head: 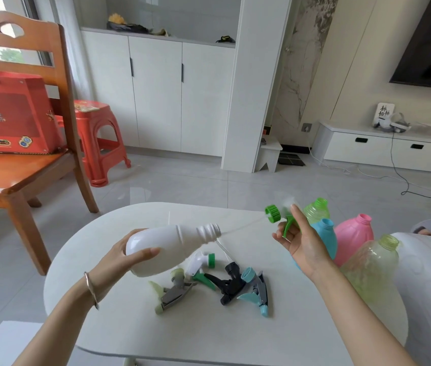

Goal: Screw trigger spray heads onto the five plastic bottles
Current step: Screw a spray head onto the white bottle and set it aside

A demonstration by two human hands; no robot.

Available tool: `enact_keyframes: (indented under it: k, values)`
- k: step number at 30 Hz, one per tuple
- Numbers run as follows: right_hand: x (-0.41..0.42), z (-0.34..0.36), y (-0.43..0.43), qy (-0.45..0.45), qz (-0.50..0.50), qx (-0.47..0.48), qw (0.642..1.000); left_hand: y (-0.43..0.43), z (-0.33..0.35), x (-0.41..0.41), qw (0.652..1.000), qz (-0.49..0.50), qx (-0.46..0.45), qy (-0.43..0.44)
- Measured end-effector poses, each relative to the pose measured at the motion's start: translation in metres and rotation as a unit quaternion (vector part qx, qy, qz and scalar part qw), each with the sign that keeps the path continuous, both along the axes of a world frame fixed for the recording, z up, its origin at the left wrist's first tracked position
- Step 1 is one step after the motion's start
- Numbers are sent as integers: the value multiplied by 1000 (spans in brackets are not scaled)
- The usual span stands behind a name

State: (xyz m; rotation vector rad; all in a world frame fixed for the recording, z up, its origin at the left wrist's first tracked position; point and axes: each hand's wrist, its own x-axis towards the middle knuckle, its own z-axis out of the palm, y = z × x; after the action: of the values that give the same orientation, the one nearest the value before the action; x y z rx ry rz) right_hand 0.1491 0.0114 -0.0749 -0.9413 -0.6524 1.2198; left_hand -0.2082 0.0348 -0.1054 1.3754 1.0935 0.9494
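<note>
My left hand (119, 257) grips a white plastic bottle (166, 249) tilted on its side above the table, its open threaded neck pointing right. My right hand (301, 239) holds a white and green trigger spray head (277, 215) up to the right of the neck; its thin dip tube runs toward the bottle mouth. Several loose spray heads lie on the table below: a white and green one (201, 262), a grey and pale green one (172, 291), a black one (228, 282), a grey and teal one (255, 289). A green bottle (317, 210), a blue bottle (326, 233), a pink bottle (354, 233) and a yellow-green bottle (372, 265) stand at the right without heads.
The white oval table (209, 328) has floor on its far side. A wooden chair (24, 159) with a red box (8, 112) stands at the left, a red stool (100, 138) behind it. A white cushion (430, 286) lies to the right.
</note>
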Motion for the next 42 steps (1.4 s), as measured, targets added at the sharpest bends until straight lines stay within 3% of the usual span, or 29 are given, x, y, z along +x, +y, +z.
enact_keyframes:
  k: [7, 13, 22, 30, 34, 39, 42]
  values:
    - [-46, -6, -12, -96, 98, 8, 991, -16, 0, 37, 998, -22, -49, -45]
    - [-60, -5, -15, -72, 84, 45, 993, -16, -2, 50, 984, -50, -116, -123]
    - [-58, -2, -14, -78, 91, 72, 990, -11, -7, 51, 971, -92, -162, -149]
    - [-60, -5, -12, -51, 70, 53, 995, -19, -7, 55, 977, -155, -62, -133]
    - [-59, -7, -12, -49, 59, 48, 996, -20, -8, 54, 965, -155, -170, -127]
    - [-59, -12, -11, -16, 38, 35, 999, -16, -10, 53, 983, -125, -68, -113]
    - [-62, -13, -11, -22, 51, 34, 998, -21, -7, 55, 966, -150, -155, -142]
